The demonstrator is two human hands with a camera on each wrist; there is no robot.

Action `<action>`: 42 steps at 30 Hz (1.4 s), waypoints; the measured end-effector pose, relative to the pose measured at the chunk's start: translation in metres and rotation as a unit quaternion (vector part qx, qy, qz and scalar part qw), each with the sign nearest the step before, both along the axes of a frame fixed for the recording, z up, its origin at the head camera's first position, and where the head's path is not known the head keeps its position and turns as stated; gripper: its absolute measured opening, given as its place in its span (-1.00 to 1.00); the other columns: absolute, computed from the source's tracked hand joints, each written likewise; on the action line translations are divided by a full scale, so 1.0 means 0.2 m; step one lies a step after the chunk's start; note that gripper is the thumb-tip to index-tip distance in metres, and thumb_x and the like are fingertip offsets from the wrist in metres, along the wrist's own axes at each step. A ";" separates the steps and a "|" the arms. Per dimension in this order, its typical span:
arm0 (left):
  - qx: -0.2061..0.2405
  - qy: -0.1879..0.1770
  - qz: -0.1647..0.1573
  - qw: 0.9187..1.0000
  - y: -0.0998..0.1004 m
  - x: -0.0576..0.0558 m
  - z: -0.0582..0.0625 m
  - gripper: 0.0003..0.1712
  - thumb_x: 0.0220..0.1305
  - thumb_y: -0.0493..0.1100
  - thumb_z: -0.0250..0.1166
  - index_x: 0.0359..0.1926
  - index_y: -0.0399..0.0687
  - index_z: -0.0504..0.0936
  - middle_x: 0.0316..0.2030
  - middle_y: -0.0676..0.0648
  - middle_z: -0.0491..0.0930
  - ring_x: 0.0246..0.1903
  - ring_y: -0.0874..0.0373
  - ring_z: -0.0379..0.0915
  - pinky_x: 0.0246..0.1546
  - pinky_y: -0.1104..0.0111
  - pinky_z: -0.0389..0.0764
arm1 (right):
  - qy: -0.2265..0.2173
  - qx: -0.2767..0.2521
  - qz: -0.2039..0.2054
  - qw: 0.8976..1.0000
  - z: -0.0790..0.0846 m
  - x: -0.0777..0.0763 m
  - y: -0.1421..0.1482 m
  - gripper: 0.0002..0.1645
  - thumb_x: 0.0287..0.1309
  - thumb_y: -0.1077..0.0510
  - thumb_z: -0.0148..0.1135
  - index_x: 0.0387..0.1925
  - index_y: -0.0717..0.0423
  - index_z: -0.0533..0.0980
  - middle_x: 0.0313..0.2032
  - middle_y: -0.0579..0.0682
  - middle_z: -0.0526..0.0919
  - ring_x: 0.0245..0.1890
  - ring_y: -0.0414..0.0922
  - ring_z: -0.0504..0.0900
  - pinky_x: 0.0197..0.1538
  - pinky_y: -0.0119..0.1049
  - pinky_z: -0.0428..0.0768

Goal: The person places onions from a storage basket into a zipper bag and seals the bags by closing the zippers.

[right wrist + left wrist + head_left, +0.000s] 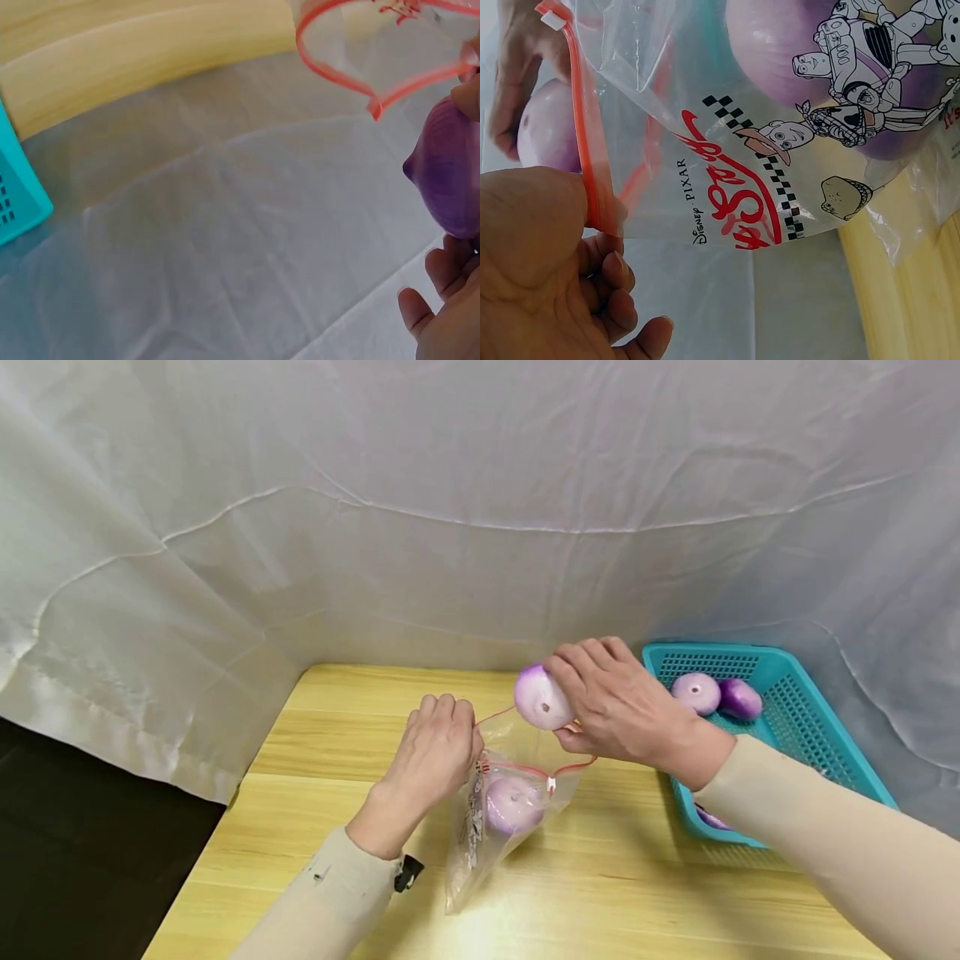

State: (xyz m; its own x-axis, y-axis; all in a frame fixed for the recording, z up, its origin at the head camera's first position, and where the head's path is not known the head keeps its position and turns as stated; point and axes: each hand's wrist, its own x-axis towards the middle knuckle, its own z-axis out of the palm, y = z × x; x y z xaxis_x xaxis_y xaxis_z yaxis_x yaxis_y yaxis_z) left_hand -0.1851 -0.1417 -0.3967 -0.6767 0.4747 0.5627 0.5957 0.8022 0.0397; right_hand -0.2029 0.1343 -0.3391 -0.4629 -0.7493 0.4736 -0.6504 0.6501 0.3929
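My left hand [431, 756] pinches the edge of a clear zip bag [468, 881] with a red-orange seal and printed cartoon figures. Inside the bag sits one purple onion [513, 804], showing through the plastic in the left wrist view too. The bag's mouth gapes, and a white slider [552, 785] sits on its near rim. My right hand [622, 706] grips a second purple onion [542, 697] just above that mouth. In the right wrist view, thumb and fingers hold this onion [450, 169] by its sides, close to the red rim [337, 71].
A turquoise perforated basket [832, 743] stands at the right under my right forearm. In it lie a pale onion [696, 693], a darker one [741, 700] and part of another near the front. Grey-white cloth [480, 568] hangs behind the wooden table [300, 827].
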 end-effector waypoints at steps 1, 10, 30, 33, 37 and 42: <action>0.000 -0.004 0.001 1.000 0.00 0.00 0.00 -0.75 0.32 -0.27 0.25 -0.47 -0.10 0.39 -0.51 0.04 0.14 -0.46 0.05 0.13 -0.43 0.35 0.11 | -0.003 0.007 0.003 1.000 -0.01 0.00 -0.01 -0.04 -0.11 -0.25 0.42 0.22 0.24 0.39 0.06 0.20 0.54 -0.01 0.20 0.53 0.03 0.09 0.51; 0.011 -0.018 -0.003 1.000 -0.01 -0.01 -0.02 -0.77 0.33 -0.28 0.24 -0.46 -0.11 0.41 -0.52 0.00 0.24 -0.47 0.01 0.19 -0.47 0.32 0.20 | -0.038 0.058 0.032 0.997 -0.08 -0.02 -0.04 -0.07 -0.07 -0.13 0.51 0.30 0.19 0.42 0.13 0.16 0.57 0.07 0.14 0.53 0.14 0.02 0.53; 0.009 -0.039 0.001 0.999 -0.01 -0.02 -0.02 -0.79 0.37 -0.24 0.24 -0.43 -0.13 0.45 -0.52 -0.02 0.30 -0.46 0.01 0.22 -0.49 0.31 0.24 | -0.049 0.108 0.031 0.992 -0.11 -0.02 -0.07 0.06 -0.12 -0.20 0.62 0.37 0.12 0.41 0.19 0.12 0.55 0.10 0.12 0.53 0.16 -0.03 0.52; 0.009 -0.043 0.001 0.999 -0.01 -0.02 -0.02 -0.78 0.37 -0.23 0.24 -0.43 -0.13 0.45 -0.52 -0.02 0.31 -0.46 0.01 0.22 -0.48 0.31 0.24 | -0.049 0.115 0.022 0.992 -0.12 -0.02 -0.07 0.05 -0.07 -0.20 0.59 0.39 0.14 0.40 0.20 0.13 0.56 0.12 0.12 0.53 0.18 -0.02 0.53; 0.013 -0.048 -0.002 0.999 -0.01 -0.02 -0.02 -0.79 0.38 -0.23 0.23 -0.43 -0.13 0.45 -0.52 -0.01 0.30 -0.46 0.02 0.20 -0.47 0.32 0.24 | -0.051 0.110 0.016 0.993 -0.13 -0.01 -0.06 0.02 0.01 -0.20 0.55 0.40 0.16 0.38 0.21 0.13 0.57 0.13 0.12 0.54 0.16 -0.02 0.55; 0.025 -0.048 0.004 0.999 -0.01 -0.02 -0.01 -0.81 0.38 -0.23 0.20 -0.41 -0.14 0.46 -0.51 -0.04 0.33 -0.46 0.02 0.22 -0.47 0.29 0.29 | -0.050 0.094 0.014 0.994 -0.16 0.00 -0.05 0.04 0.03 -0.23 0.55 0.42 0.18 0.37 0.18 0.14 0.59 0.11 0.12 0.55 0.10 -0.03 0.57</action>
